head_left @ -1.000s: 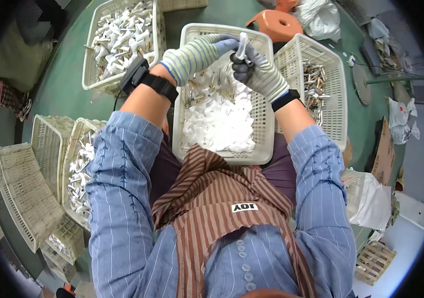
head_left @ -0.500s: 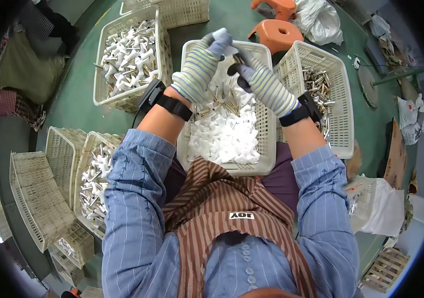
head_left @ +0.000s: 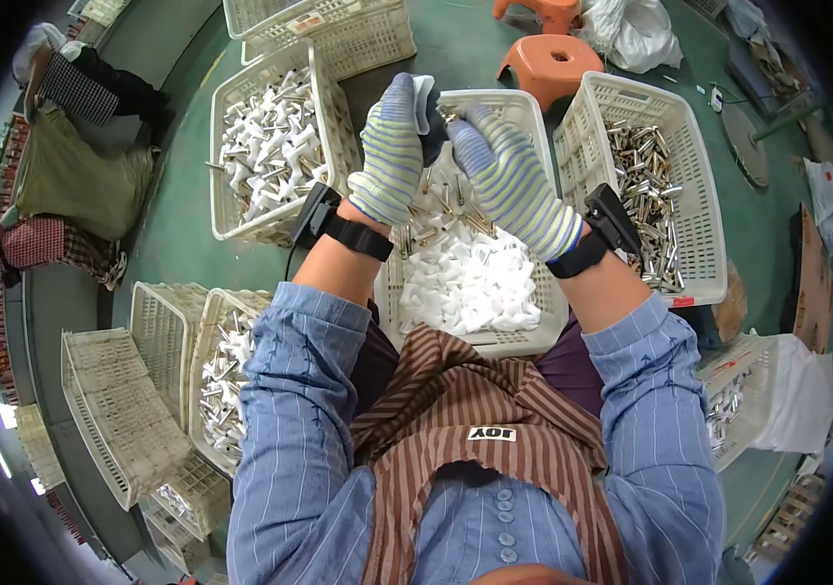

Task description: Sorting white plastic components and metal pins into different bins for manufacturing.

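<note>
Both my hands wear striped knit gloves with dark palms and meet above the far part of the crate between my knees. My left hand (head_left: pixel 389 151) is closed round a white plastic piece (head_left: pixel 423 96), which sticks up past the fingers. Close beside it, my right hand (head_left: pixel 519 175) pinches a small metal pin (head_left: pixel 451 118) pointed toward the left hand; the fingers hide most of it. Below lies the cream crate (head_left: pixel 555 317), with a heap of white plastic pieces (head_left: pixel 470 288) at its near end and loose metal pins (head_left: pixel 450 203) farther in.
Left stands a crate (head_left: pixel 218 195) of white pieces with pins in them; another similar crate (head_left: pixel 196 390) is nearer. A crate (head_left: pixel 704 210) of metal pins stands right. Beyond are an orange stool (head_left: pixel 545 66) and a white bag (head_left: pixel 631 34). Stacked crates (head_left: pixel 124 400) fill the lower left.
The view has shifted, so the surroundings sit farther right. My left hand has turned more upright with the white piece, and my right hand's fingers now point in toward it with the pin.
</note>
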Available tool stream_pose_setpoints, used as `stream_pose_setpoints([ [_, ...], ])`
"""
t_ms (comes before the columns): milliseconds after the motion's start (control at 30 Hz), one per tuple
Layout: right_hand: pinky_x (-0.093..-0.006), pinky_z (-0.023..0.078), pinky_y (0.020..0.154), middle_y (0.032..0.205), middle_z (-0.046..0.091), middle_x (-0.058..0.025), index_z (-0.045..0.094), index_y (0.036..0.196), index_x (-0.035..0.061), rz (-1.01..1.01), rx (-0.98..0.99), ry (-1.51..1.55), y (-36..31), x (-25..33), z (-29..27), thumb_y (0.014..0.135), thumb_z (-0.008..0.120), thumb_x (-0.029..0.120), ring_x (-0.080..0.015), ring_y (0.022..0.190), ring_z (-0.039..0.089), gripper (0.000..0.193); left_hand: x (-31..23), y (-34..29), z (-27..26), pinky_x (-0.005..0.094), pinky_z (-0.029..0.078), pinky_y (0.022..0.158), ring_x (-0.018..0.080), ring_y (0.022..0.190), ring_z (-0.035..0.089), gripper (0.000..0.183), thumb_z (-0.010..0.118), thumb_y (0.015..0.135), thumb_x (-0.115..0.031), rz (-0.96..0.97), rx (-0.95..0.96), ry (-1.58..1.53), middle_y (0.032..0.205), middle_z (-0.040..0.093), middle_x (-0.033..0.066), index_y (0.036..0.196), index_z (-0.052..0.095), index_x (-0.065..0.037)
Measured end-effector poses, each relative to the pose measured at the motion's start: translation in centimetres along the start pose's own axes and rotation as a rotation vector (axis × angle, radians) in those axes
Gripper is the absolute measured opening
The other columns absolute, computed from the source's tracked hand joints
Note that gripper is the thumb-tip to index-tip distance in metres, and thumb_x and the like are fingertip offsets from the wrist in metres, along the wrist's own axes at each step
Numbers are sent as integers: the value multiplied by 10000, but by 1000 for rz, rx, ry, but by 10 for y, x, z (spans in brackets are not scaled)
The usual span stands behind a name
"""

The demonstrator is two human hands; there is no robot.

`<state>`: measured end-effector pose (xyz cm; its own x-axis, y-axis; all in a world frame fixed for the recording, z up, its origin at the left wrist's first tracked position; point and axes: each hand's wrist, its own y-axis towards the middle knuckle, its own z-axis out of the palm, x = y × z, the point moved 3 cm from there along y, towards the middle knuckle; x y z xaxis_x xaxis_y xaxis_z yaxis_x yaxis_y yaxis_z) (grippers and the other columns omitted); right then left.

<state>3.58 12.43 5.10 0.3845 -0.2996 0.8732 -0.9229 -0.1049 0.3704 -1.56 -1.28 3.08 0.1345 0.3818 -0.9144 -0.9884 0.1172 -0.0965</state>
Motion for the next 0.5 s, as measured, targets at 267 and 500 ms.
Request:
stream_pose_setpoints([
  [267, -477, 500, 642, 798, 659, -209, 570, 1090, 39, -138, -42, -269, -7, 10, 4, 962, 482, 229, -395, 734, 640, 246, -4, -11, 9, 189, 358, 597, 30, 657, 430, 334, 514, 978, -414, 260, 42, 146, 730, 519, -72, 896, 640, -116],
  [500, -476, 504, 644, 816, 656, -219, 573, 1088, 47, -74, 16, -384, -13, 14, 9, 964, 469, 252, -394, 739, 640, 262, 6, -17, 6, 284, 432, 614, 101, 674, 501, 412, 423, 1010, -348, 409, -74, 329, 725, 579, 32, 824, 608, -31],
])
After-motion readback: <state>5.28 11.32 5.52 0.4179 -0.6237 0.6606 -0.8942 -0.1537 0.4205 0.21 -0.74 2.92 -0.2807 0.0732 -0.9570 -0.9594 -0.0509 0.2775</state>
